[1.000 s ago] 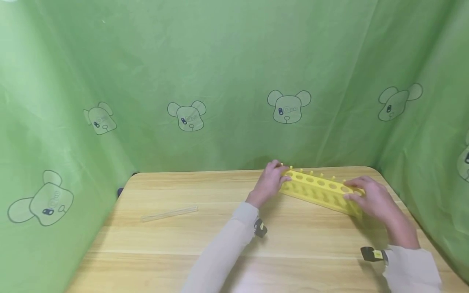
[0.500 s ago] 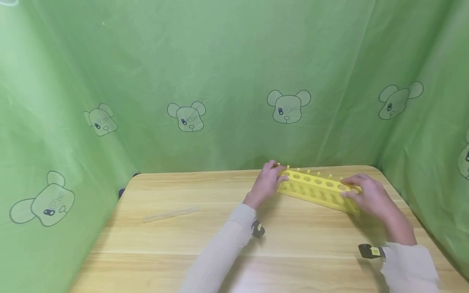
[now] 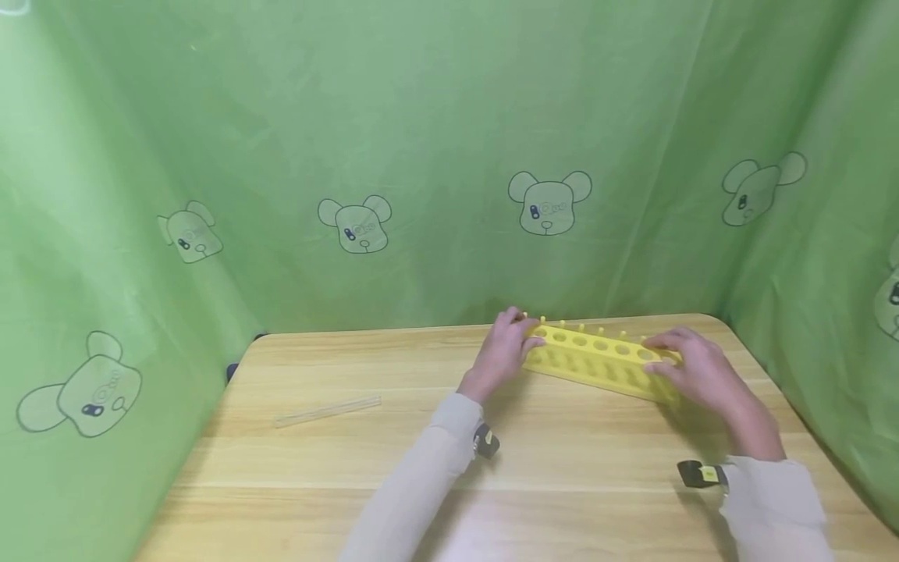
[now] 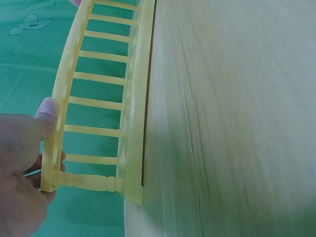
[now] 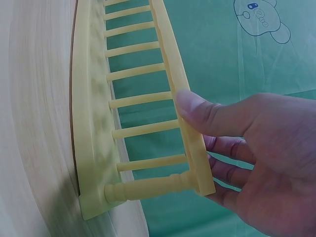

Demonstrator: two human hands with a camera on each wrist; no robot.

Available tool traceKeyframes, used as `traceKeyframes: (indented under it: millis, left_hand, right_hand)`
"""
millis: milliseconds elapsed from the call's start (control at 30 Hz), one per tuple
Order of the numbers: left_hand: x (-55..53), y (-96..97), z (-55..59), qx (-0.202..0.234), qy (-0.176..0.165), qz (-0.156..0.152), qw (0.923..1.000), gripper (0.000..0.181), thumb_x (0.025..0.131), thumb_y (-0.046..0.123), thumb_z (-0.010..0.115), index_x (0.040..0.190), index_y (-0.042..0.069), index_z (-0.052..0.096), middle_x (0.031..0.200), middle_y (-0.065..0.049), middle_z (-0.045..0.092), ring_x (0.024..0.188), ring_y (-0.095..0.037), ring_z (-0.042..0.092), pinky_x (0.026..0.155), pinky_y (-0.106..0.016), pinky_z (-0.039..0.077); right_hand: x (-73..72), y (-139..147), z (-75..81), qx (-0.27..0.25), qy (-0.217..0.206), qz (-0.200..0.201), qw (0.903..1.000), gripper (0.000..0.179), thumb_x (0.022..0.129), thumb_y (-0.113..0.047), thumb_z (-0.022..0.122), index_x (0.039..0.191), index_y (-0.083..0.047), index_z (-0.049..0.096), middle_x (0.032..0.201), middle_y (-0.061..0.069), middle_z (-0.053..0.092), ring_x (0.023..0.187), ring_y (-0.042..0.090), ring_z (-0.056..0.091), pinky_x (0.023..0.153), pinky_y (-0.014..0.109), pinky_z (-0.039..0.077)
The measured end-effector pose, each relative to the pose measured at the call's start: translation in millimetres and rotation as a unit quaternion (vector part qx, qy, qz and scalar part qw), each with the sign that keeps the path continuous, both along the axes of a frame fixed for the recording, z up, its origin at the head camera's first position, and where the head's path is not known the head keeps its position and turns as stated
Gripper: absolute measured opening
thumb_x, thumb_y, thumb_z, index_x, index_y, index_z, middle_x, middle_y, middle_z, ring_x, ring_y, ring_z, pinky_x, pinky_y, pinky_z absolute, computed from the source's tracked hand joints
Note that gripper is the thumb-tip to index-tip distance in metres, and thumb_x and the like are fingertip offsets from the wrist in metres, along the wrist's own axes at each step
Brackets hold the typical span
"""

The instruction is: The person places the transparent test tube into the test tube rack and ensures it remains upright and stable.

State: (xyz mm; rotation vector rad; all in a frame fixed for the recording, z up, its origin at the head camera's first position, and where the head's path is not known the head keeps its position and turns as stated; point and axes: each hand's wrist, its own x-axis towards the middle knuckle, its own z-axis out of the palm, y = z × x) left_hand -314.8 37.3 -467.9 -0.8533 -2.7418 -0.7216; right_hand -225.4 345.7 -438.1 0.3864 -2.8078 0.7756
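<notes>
A yellow plastic test tube rack (image 3: 590,365), with a row of round holes along its top and pegs at the back, stands upright near the table's back right. My left hand (image 3: 497,350) grips the left end of its top bar, thumb on the near side. At the other end my right hand (image 3: 702,375) pinches the same bar. In the left wrist view the left thumb (image 4: 48,107) presses on the bar, with fingers behind it. The right wrist view shows the right thumb (image 5: 193,106) on the bar and the other fingers curled behind.
Two thin clear glass tubes (image 3: 328,411) lie side by side on the left of the wooden table (image 3: 309,499). A green curtain (image 3: 435,101) with bear-head prints hangs behind and at both sides, close to the table's back edge.
Both hands and the rack they hold have shifted slightly to the left. The glass tubes have stayed in place.
</notes>
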Motion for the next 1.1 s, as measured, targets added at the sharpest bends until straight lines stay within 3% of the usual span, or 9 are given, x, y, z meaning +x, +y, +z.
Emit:
traceKeyframes:
  millis: [433,1100]
  left_hand:
    - [0.6,-6.2,-1.3,0.006,0.015,0.007,0.9998,0.047,0.097,0.039,0.065,0.134,0.01,0.067,0.127,-0.005,0.06,0.113,-0.017,0.054,0.101,-0.021,0.051]
    - [4.9,-19.2,0.4,0.027,0.002,0.034,0.9991,0.047,0.095,0.04,0.067,0.132,0.012,0.069,0.122,-0.002,0.059,0.107,-0.014,0.052,0.093,-0.018,0.051]
  right_hand:
    - [-3.5,-7.2,1.2,-0.01,-0.019,0.001,0.9998,0.043,0.09,-0.011,0.078,0.127,0.006,0.064,0.125,0.034,0.057,0.112,0.057,0.054,0.094,0.076,0.043]
    - [-10.5,-18.7,2.4,-0.015,-0.022,0.011,0.9996,0.044,0.09,-0.009,0.079,0.128,0.006,0.063,0.127,0.034,0.056,0.114,0.057,0.053,0.097,0.075,0.043]
